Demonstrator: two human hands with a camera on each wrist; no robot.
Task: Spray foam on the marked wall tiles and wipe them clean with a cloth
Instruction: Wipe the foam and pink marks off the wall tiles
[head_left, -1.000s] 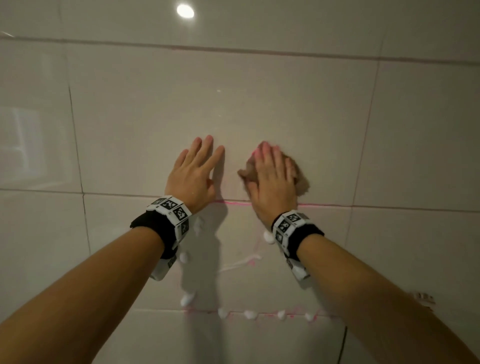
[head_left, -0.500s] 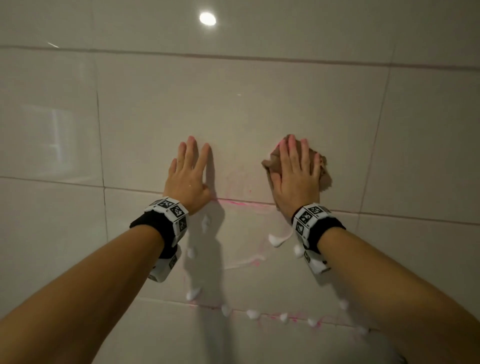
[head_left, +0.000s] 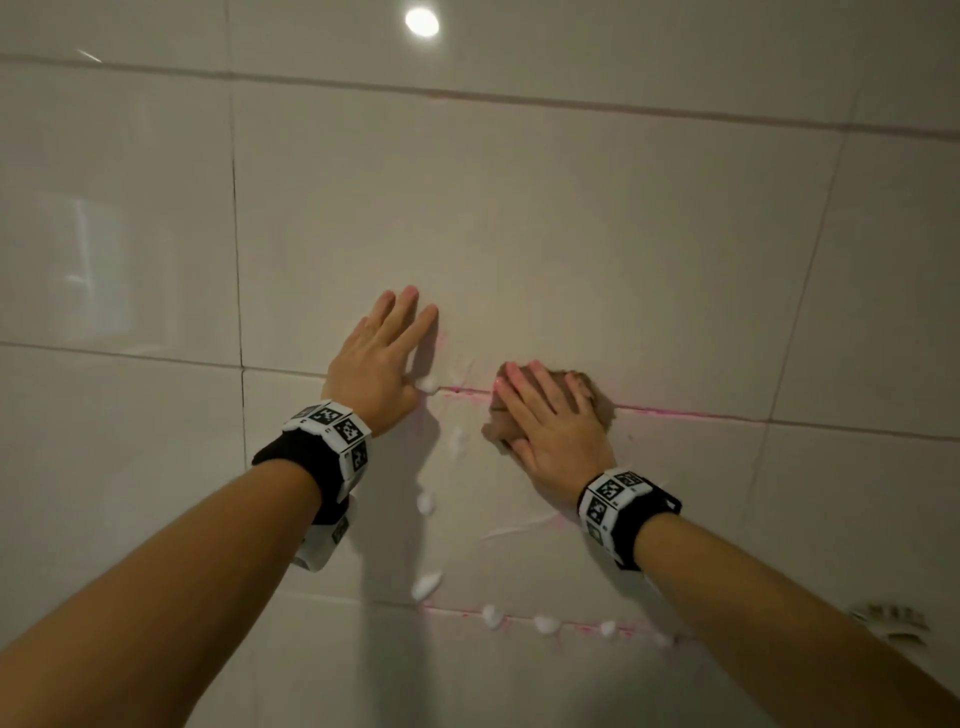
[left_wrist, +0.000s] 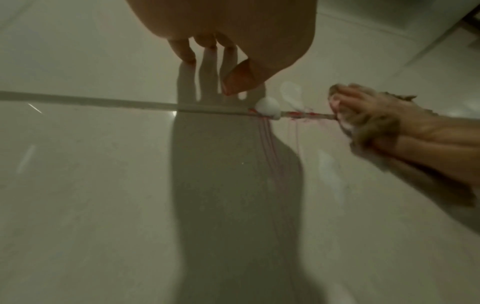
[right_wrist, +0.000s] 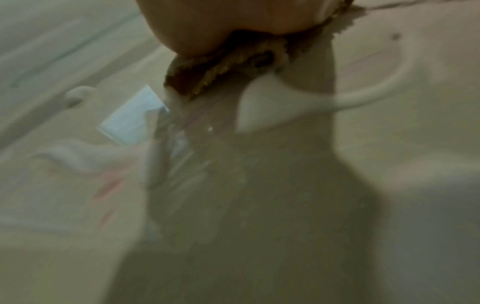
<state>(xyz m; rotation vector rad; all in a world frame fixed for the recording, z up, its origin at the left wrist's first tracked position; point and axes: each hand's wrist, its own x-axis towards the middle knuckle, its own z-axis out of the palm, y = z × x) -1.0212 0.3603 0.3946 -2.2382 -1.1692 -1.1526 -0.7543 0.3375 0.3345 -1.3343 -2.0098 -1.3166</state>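
The fingers (head_left: 524, 387) of the right hand (head_left: 553, 426) lay straight and a little spread, pressing a brown cloth (head_left: 592, 397) flat on the wall tiles (head_left: 571, 249). The cloth sat under that hand, right on the pink marked line (head_left: 675, 413) between two tiles. The fingers (head_left: 402, 317) of the left hand (head_left: 376, 364) were straight and close together, flat on the tile just beside the other hand, holding nothing. A white blob of foam (head_left: 428, 385) sat by the left thumb, on the line. More foam blobs (head_left: 426, 584) ran down the wall below it and along a lower pink line (head_left: 576, 626). Both wrists wore a black band (head_left: 291, 452) with checked white tags. A round light (head_left: 422, 22) shone on the shiny wall high above the hands.
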